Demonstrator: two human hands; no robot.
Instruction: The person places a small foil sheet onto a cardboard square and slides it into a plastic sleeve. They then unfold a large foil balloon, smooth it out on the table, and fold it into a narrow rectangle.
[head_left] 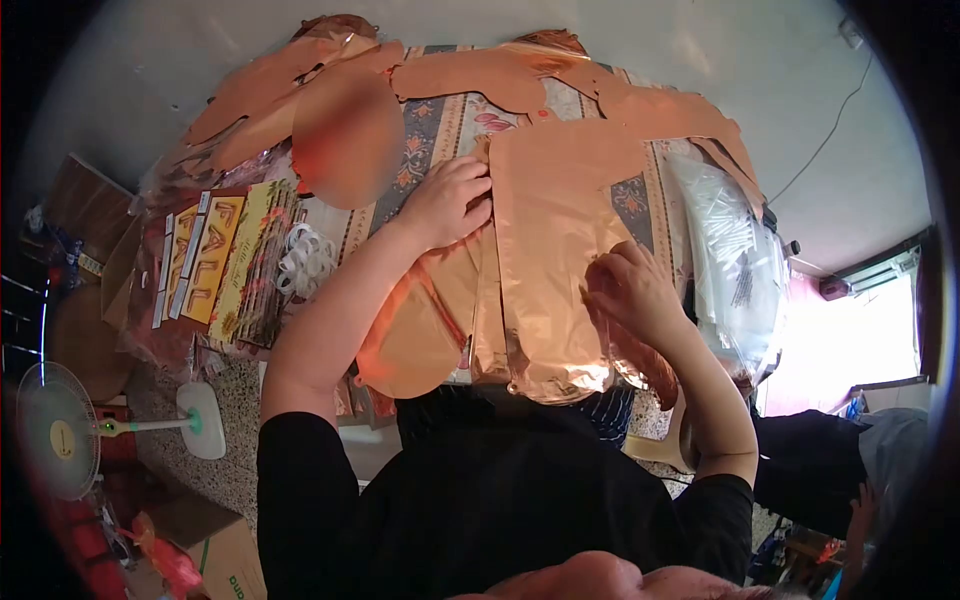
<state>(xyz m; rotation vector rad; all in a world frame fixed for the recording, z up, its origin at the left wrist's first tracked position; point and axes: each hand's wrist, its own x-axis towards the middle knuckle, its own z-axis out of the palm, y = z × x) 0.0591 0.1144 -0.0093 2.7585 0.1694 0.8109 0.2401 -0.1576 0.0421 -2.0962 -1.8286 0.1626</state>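
A flat, uninflated copper-coloured foil balloon (550, 250) lies upright across the table's near side, directly before me. My left hand (455, 205) is at its upper left edge, fingers curled together against the foil. At its right edge, my right hand (630, 288) has its fingers bent in a pinch on the foil; the fingertips are partly hidden. Beneath my left forearm lies another flat foil piece (415, 335) with a rounded end. More crinkled foil hangs over the table's front edge below my right hand.
Flat copper foil shapes (465, 80) line the table's far side. On the left are printed "FALL" packets (208, 260) and curled white ribbon (305, 262). Clear plastic bags (735, 270) lie right. A fan (60, 430) stands lower left; another person (815, 455) is lower right.
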